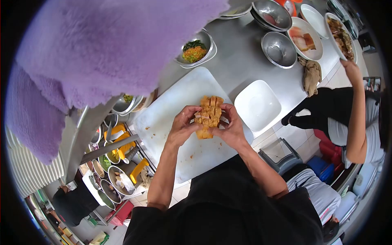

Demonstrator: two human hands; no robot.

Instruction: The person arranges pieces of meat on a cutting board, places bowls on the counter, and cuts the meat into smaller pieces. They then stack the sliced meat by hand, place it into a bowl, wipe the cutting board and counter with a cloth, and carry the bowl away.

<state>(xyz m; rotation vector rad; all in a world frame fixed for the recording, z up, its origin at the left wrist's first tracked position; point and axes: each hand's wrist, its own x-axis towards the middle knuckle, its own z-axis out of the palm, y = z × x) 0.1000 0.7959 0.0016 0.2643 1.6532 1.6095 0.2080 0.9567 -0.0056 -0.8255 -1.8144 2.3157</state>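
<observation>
Between my two hands is a piece of golden fried meat [210,112], cut into several chunks and held together over the white cutting board [163,118]. My left hand [184,124] grips its left side, thumb and fingers pressed in. On the other side my right hand [230,128] closes around the right edge. Small brown crumbs are scattered over the board. A white square plate [258,104] lies just right of the board, near my right hand.
A purple fluffy cloth [114,49] hangs across the upper left. Beyond the board stand a metal bowl of greens and orange shreds [194,51] and another metal bowl [279,50]. A brown rag [312,75] hangs at the table edge. At right, another person's hand [352,71] touches an oval dish [341,38].
</observation>
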